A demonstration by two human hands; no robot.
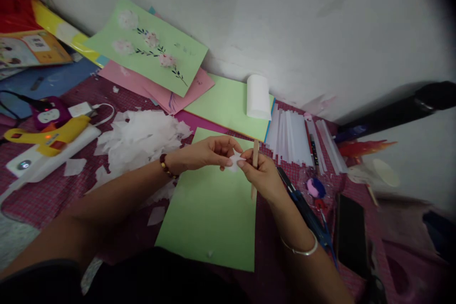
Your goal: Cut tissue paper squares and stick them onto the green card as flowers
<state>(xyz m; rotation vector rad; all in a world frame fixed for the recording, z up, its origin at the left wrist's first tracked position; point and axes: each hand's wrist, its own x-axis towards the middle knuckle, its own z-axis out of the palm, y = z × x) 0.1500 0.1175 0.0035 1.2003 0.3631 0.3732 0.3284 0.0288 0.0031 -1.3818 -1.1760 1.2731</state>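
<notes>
My left hand point(213, 153) and my right hand point(262, 173) meet over a sheet of green paper point(210, 213). Between their fingertips they pinch a small piece of white tissue paper point(235, 161), partly covered by the fingers. A flat wooden stick point(255, 152) is also tucked in my right hand, standing nearly upright across the fingers. Left of my left hand lies a heap of torn white tissue pieces point(138, 135). A tiny white scrap point(210, 253) rests near the green sheet's lower edge.
A yellow glue gun point(53, 137) sits on a white power strip point(32, 166) at left. Behind are a green picture with paper flowers point(153, 47) and a tissue roll point(258, 96). Glue sticks point(290, 137), scissors point(313, 213) and a dark phone-like slab point(352, 232) lie at right.
</notes>
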